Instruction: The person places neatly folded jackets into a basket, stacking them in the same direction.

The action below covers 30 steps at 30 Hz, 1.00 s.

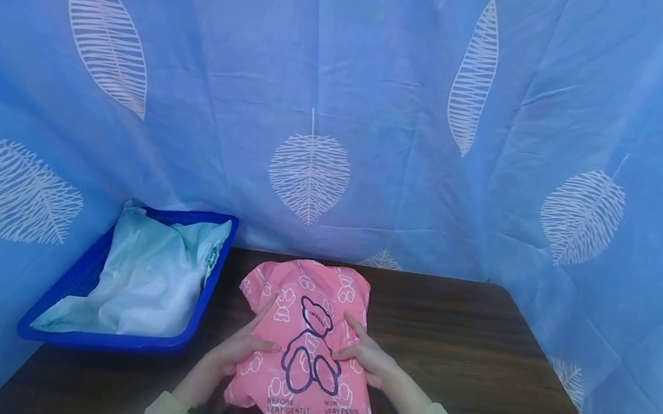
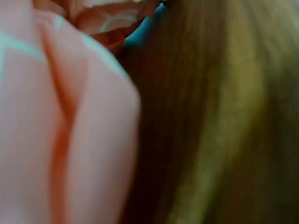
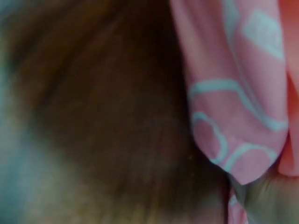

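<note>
your left hand and right hand pinch the two sides of the pink bear-print garment, thumbs on top, other fingers partly hidden. it lies between them, soft, creased and roughly rectangular, reaching toward the far edge of the dark wood-grain worktop. by the far-left corner, a blue plastic basket holds a crumpled mint-to-white cloth. behind hangs a wrinkled, leaf-printed blue curtain.

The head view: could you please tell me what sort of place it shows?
Probably a small indoor work corner, screened off: blue sheeting with white leaf prints hangs behind and along both sides of a dark wood-grain table, and a blue basket sits at the left.
</note>
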Motion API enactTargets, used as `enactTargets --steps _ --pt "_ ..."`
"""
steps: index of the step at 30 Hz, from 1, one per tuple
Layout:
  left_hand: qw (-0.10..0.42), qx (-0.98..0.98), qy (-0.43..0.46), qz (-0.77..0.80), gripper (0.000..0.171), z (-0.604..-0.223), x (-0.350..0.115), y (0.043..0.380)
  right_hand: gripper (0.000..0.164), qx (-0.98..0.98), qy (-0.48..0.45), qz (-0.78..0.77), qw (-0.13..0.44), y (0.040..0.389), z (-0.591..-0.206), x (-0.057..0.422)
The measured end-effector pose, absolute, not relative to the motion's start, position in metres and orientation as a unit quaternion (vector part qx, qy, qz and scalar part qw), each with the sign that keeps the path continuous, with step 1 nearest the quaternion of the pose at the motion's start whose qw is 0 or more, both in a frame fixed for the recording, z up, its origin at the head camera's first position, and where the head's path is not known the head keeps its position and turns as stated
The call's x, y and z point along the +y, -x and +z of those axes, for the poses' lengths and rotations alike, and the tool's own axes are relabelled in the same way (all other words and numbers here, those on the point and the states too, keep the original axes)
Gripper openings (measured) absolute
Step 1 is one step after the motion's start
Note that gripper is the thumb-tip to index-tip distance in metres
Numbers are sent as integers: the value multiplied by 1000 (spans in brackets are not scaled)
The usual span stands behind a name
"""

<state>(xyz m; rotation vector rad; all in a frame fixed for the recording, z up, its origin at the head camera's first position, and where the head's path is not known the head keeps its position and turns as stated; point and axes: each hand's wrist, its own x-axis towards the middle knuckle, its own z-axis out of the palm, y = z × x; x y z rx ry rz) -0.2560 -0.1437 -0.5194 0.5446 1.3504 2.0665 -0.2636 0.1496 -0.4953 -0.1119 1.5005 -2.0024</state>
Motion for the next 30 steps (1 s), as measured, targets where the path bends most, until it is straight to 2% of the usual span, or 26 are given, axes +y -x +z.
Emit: enactTargets --steps 9,17,30 --pt "285 507 -217 784 81 -516 -139 255 92 563 34 -774 287 258 -496 154" --pt "278 479 -278 785 81 -500 -133 254 91 552 54 -785 274 258 -479 159" --pt "232 527 -260 775 89 -459 -136 238 90 568 88 -780 249 244 -447 155"
